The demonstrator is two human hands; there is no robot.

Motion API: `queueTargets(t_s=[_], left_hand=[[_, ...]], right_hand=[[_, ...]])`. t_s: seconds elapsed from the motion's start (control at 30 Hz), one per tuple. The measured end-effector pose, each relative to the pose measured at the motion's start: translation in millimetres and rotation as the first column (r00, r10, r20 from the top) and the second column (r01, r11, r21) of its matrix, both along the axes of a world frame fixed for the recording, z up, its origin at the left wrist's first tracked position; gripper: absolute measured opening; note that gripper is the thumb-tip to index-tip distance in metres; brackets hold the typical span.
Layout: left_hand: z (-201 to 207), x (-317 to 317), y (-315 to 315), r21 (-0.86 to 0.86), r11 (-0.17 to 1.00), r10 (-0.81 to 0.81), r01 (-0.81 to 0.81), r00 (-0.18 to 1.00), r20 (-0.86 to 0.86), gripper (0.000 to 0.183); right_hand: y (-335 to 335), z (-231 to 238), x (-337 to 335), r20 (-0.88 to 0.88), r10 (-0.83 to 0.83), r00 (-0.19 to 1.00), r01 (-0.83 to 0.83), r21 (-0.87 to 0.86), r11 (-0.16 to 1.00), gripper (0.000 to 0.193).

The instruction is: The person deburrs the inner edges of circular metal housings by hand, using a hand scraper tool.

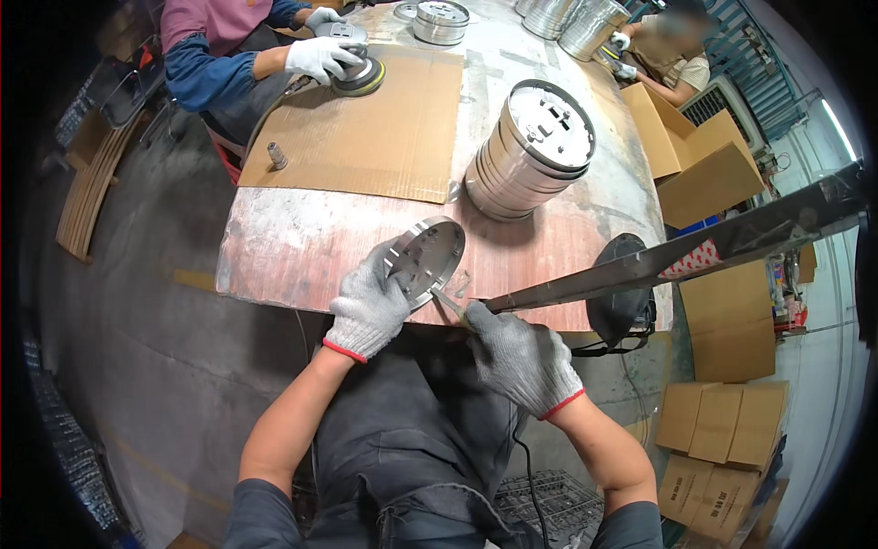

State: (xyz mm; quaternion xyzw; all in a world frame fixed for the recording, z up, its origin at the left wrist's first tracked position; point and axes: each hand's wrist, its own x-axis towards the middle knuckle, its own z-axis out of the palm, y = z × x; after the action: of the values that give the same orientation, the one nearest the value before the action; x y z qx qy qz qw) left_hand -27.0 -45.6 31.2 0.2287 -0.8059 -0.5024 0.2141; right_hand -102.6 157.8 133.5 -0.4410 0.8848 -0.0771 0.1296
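My left hand [370, 306], in a grey knit glove with a red cuff, grips a round, shallow metal lid [428, 261] by its rim. The lid is tilted up on edge over the near edge of the table, and small raised fittings show on its inner face. In my right hand [526, 357], gloved the same way, is a thin hand tool [448, 304] with a narrow blade. Its tip meets the lower rim of the lid; my fingers hide most of the handle, so its exact kind is unclear. Both hands are closed.
A stack of round metal lids [526, 169] stands beyond my hands. A cardboard sheet [384, 137] lies leftward, where a co-worker runs a sander [358, 78]. A long dark metal bar [631, 265] slants in from the right, above a black cover [617, 297]. Another person sits far right.
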Motion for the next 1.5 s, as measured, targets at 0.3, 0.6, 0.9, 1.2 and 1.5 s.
queueTargets(t_s=[0.3, 0.6, 0.9, 1.2, 1.5], left_hand=[[2.2, -6.8, -11.5, -0.146, 0.987, -0.044, 0.067, 0.988, 0.150, 0.034], [30.8, -21.9, -27.4, -0.087, 0.996, 0.069, -0.027, 0.849, 0.523, 0.043], [51.0, -10.4, -78.5, 0.277, 0.889, -0.447, 0.365, 0.821, 0.354, 0.064], [18.6, -20.8, -25.5, -0.010, 0.994, -0.111, 0.113, 0.988, 0.107, 0.066], [4.6, -13.0, 1.4, 0.048, 0.998, -0.023, 0.033, 0.978, -0.206, 0.069]], right_hand=[[0.7, -10.8, 0.5, 0.026, -0.042, 0.999, 0.042, -0.007, 0.999, 0.020], [18.6, -65.7, 0.8, -0.022, -0.047, 0.999, 0.040, -0.225, 0.973, 0.026], [26.6, -51.1, 9.1, 0.099, -0.035, 0.994, 0.055, -0.206, 0.977, 0.035], [31.1, -51.6, 3.1, -0.016, -0.056, 0.998, 0.052, -0.199, 0.979, 0.038], [25.7, -14.7, 0.3, -0.051, -0.026, 0.998, 0.018, -0.142, 0.990, 0.030]])
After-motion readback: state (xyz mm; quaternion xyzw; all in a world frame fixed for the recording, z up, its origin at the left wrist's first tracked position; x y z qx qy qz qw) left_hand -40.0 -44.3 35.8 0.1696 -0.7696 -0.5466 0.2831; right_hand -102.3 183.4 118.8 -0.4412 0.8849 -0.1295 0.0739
